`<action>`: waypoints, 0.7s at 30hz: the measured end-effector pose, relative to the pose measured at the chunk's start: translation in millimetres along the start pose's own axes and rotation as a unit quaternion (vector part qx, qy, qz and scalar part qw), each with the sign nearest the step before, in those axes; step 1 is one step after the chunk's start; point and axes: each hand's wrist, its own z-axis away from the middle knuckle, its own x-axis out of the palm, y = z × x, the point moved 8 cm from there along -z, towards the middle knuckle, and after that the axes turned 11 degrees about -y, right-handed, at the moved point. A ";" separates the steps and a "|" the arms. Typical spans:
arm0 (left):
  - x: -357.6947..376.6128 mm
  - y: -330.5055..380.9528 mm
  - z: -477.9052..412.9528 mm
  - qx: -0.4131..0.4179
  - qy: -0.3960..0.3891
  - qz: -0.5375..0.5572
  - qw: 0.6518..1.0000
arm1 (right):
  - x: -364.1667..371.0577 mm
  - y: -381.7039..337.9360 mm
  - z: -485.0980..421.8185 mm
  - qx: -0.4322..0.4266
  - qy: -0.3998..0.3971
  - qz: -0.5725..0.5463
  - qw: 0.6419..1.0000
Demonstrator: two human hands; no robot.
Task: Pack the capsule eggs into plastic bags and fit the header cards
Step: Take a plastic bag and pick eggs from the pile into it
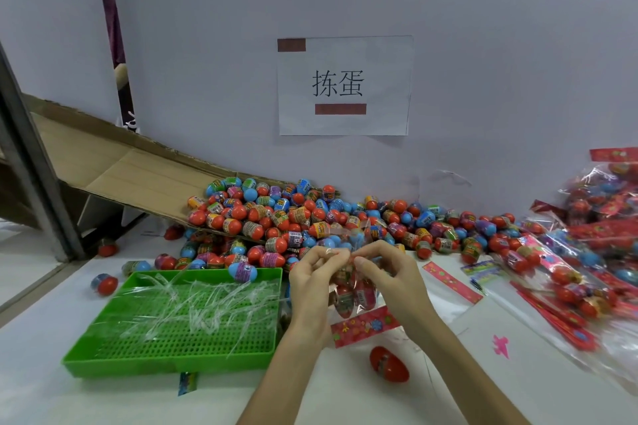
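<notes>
Reading "拣蛋", the paper sign (343,84) hangs beyond the green tray (172,363). Just right of that tray, left hand (312,283) and right hand (388,274) both pinch the plastic bag (359,281) of capsule eggs (365,295) at its far end; its long axis runs toward the person, header card (362,325) nearest.

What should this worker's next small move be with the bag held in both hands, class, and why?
Probably seal the pinched end shut. The left hand and right hand both pinch the far end of the clear bag. The bag already holds eggs and has a red header card at its near end. The clear strips in the green tray may be peeled-off seal backings.
</notes>
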 end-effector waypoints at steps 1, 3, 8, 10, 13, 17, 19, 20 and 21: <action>3.1 0.0 0.8 -0.002 -0.008 0.005 1.000 | -1.3 0.7 0.0 0.004 0.003 -0.022 1.000; 8.9 0.2 1.7 -0.006 -0.024 0.002 1.000 | -4.9 1.6 0.1 0.014 0.007 -0.057 0.998; 3.1 3.1 0.6 0.000 0.008 -0.004 1.000 | -10.5 2.0 -1.5 0.033 0.004 -0.059 0.998; -4.3 4.5 0.2 0.012 0.037 0.011 0.999 | -8.2 4.2 -2.5 0.050 -0.009 -0.049 0.997; -8.0 7.3 0.5 0.023 0.052 0.018 0.998 | -8.1 4.5 -3.6 0.042 -0.005 -0.067 0.997; -9.3 7.9 -0.7 0.040 0.057 -0.008 0.998 | -16.7 7.8 -2.4 0.049 0.043 -0.087 0.994; -6.6 9.9 -0.8 0.054 0.053 -0.032 0.997 | -18.6 10.4 -1.6 0.056 0.053 -0.106 0.991; -5.5 10.5 -0.6 0.057 0.051 -0.045 0.996 | -18.8 11.3 -1.2 0.060 0.054 -0.117 0.990; -4.9 10.4 -0.5 0.058 0.050 -0.055 0.996 | -18.9 11.9 -0.7 0.064 0.054 -0.128 0.988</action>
